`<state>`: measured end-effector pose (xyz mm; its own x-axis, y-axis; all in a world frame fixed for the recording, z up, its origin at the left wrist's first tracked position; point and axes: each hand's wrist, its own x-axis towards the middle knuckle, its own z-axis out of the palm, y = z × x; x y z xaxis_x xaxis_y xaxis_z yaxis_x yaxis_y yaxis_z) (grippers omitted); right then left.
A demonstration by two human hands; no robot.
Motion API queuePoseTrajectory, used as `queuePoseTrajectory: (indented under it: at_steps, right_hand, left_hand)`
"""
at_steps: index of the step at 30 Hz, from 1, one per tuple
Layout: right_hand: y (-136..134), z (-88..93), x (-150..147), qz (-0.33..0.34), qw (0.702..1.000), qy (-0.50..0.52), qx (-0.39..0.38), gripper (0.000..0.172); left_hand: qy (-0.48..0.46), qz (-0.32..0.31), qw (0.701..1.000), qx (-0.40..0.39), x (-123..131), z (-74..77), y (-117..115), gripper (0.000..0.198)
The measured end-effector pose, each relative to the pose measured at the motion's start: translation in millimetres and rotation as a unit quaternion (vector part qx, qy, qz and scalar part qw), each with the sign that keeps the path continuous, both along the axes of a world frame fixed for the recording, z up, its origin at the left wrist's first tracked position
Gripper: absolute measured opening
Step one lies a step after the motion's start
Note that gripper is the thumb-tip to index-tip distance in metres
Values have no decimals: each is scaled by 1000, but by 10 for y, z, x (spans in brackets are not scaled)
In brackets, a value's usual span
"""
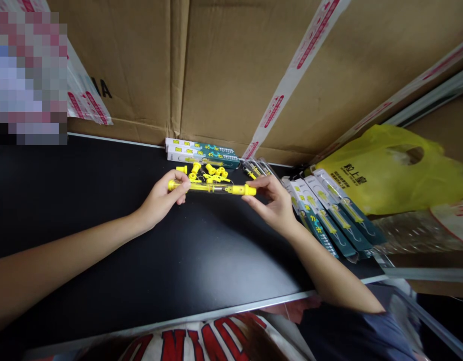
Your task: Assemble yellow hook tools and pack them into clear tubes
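A clear tubular spring scale (pixel 216 188) with yellow ends lies level between my two hands, above the black tabletop. My left hand (pixel 166 194) is closed around its left end, the thumb along the tube. At the other end, the fingers of my right hand (pixel 271 203) pinch the yellow cap. A spring and a yellow inner piece show through the tube. Just behind it lies a small pile of yellow caps and plastic parts (pixel 211 170) with some dark springs, partly hidden by the tube and my left hand.
Two spring scale boxes (pixel 201 154) lie at the back against large cardboard cartons (pixel 231 75). Several clear tubes (pixel 259 168) lie behind my right hand. More boxes (pixel 329 215) are lined up at the right, beside a yellow plastic bag (pixel 389 170). The table's metal edge (pixel 269 302) runs in front.
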<state>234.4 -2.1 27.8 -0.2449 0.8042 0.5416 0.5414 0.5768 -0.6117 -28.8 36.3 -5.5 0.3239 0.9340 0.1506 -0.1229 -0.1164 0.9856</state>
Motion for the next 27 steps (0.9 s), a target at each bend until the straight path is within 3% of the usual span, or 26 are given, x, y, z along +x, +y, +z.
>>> queuePoseTrajectory:
  at_steps: [9,16,19,27]
  right_hand:
    - [-25,-64,-13,21,995,48,-81,26]
    - [55,16,14,-16,996,-15,85,22]
    - [60,39,8,0,994,-27,103,20]
    - [-25,-43,-19,10,1000,13,2,22]
  left_hand:
    - [8,1,1000,8,-1,-5,11,16]
    - [0,-9,1000,1,2,-3,1,17]
    - [2,-9,1000,3,0,-8,4,17]
    - [3,-7,1000,-7,0,-10,3,16]
